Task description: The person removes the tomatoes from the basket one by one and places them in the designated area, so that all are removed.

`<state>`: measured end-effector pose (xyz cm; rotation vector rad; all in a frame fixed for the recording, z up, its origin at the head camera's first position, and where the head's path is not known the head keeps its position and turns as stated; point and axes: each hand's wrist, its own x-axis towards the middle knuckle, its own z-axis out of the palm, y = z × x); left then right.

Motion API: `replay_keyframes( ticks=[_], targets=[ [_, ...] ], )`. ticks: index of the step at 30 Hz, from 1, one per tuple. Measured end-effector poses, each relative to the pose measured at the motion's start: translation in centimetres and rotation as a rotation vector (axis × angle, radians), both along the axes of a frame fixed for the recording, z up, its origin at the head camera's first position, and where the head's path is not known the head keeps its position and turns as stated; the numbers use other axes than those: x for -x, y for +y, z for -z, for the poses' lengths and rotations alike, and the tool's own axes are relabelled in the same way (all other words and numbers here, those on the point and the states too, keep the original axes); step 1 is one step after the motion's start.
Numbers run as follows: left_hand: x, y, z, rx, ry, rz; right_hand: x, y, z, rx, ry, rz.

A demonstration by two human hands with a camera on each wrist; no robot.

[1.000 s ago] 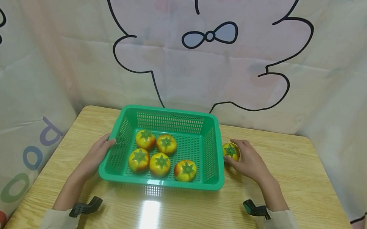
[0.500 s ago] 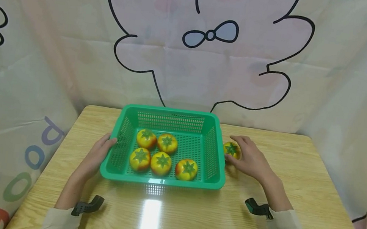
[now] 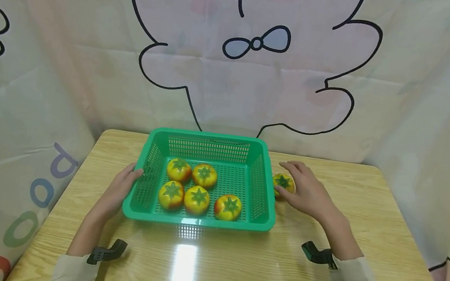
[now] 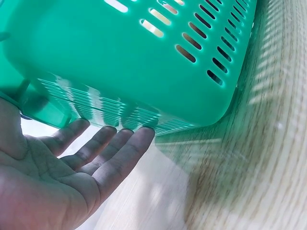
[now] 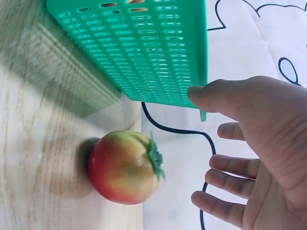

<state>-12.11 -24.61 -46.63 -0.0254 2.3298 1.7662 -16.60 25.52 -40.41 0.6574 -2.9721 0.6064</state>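
A green plastic basket (image 3: 198,222) stands on the table with several red-and-yellow tomatoes (image 3: 196,201) inside, each topped by a green star-shaped calyx. My left hand (image 3: 116,190) holds the basket's left rim, thumb over the edge; the left wrist view shows the fingers (image 4: 115,167) against the outer wall. Outside the basket, just right of it, one more tomato (image 3: 283,182) lies on the table. My right hand (image 3: 309,193) hovers over that tomato (image 5: 123,167), thumb and fingers spread and apart from it. In the right wrist view the thumb tip reaches near the basket's rim.
The light wooden table (image 3: 234,273) ends at a cloth backdrop (image 3: 232,85) printed with a cartoon animal. More cloth hangs at both sides. Dark straps (image 3: 107,252) sit on both wrists.
My right hand has risen a little off the tomato, its fingers spreading wider. The tomato, the basket and the left hand stay where they were.
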Motion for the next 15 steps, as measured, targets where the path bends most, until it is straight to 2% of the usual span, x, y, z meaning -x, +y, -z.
replay_keyframes(
  ticks=[7,15],
  targets=[
    [0.0,0.0,0.1,-0.006,0.0,0.0,-0.3,-0.5,-1.1,-0.044,0.011,-0.006],
    [0.1,0.0,0.0,-0.021,0.0,-0.002,-0.8,-1.2,-2.6,-0.063,0.065,-0.034]
  ],
)
